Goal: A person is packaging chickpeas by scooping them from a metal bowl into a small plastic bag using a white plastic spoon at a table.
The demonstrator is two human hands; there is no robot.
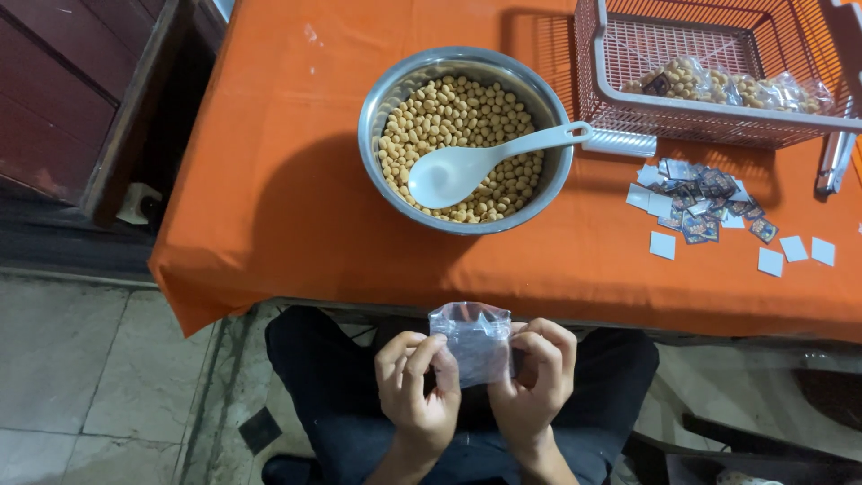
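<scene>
Both my hands hold a small clear plastic bag [473, 339] over my lap, below the table's front edge. My left hand [415, 392] pinches its left side and my right hand [535, 384] pinches its right side. The bag looks empty and crumpled. On the orange tablecloth [287, 180] above them sits a metal bowl [382, 103] full of small tan round snacks [458, 112], with a white plastic spoon [476, 162] lying in it, handle pointing right.
A pink wire basket [620, 99] at the back right holds filled clear bags of snacks [718, 85]. Several small printed and white paper squares [705, 202] lie scattered right of the bowl. Tiled floor [81, 377] lies at left, dark wooden furniture [63, 90] behind it.
</scene>
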